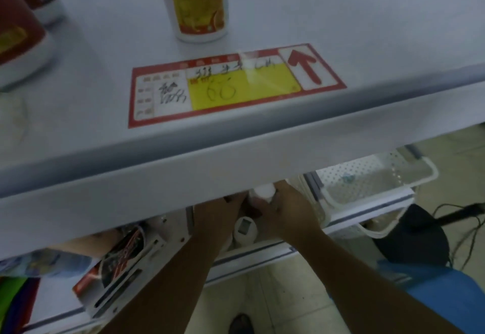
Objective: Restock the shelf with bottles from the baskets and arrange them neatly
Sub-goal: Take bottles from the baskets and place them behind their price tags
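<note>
Below, two hands [228, 211] [287, 209], two bottles [263, 191] [245, 228].

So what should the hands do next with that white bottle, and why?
Probably lower the white-capped bottle and stand it next to the other white bottle on the lower shelf. The left hand and right hand meet at it just under the upper shelf, fingers partly hidden, so it seems not yet set down.

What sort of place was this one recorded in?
Most likely a small shop or supermarket aisle: a handwritten price tag lies on the white shelf, a labelled bottle stands behind it, and a white perforated basket sits lower right.
</note>
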Tool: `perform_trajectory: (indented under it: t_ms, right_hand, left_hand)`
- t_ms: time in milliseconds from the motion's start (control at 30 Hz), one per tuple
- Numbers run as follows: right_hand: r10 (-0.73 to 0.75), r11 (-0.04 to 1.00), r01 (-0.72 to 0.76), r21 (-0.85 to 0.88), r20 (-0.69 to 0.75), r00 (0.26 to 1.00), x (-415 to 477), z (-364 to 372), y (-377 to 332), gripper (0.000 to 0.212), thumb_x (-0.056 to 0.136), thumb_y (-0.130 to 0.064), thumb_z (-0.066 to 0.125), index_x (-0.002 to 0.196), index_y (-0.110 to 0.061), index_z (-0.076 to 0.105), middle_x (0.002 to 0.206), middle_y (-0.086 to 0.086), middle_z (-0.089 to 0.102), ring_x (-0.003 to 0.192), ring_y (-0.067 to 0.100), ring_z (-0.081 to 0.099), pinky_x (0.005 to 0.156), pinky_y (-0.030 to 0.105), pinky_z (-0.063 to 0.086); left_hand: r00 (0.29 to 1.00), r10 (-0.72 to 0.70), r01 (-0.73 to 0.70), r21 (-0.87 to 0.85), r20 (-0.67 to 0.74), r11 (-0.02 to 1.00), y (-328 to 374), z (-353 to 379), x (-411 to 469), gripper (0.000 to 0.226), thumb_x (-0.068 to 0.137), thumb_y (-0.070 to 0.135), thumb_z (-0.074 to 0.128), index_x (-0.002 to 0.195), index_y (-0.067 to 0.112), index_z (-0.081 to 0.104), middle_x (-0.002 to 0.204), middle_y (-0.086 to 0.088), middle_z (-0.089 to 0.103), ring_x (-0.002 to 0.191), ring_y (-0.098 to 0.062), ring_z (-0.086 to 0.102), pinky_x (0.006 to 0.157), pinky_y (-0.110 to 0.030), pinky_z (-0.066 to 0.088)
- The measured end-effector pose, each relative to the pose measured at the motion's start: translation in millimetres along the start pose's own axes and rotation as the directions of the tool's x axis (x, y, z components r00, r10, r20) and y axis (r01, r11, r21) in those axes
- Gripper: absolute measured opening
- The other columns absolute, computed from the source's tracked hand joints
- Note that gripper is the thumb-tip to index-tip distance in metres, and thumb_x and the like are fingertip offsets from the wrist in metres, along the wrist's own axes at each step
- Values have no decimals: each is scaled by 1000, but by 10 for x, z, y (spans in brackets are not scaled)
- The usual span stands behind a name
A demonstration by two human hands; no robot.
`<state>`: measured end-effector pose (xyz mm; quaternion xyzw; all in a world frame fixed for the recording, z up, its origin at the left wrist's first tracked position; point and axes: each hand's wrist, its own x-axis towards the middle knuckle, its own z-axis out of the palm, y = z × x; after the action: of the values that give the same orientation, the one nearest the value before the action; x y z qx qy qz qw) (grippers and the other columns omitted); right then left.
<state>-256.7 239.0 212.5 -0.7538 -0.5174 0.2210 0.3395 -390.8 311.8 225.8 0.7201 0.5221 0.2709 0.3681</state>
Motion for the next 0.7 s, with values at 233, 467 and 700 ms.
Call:
perform_trajectory:
  t_ms: [233,467,700]
  right_hand:
    - [56,961,-22,274,-117,991,-90,-262,-131,36,78,-38,70,107,-27,51,95,-13,61,91,8,62,75,21,50]
    - [-23,847,-10,531,55,998,-548,-1056,-437,26,79,-23,71,87,-30,47,88,-8,59,67,-13,59,55,7,46]
    - [-154,837,-4,547,244,957,-1211,-1821,-730,50,56,-55,70,92,-23,58,90,5,68,77,11,67,62,24,52]
  left_hand:
    - [995,-32,37,-43,92,998,290,-232,-8,51,74,16,77,121,13,57,117,-9,64,95,-18,59,84,-27,48]
    - [981,-16,71,-280,192,957,948,-807,-691,36,79,13,72,113,12,60,110,-5,65,101,-20,62,78,-24,55]
    - [913,-30,197,-375,406,906,1551,-1080,-1609,18,82,13,66,99,20,67,92,1,75,84,-12,71,62,-24,56]
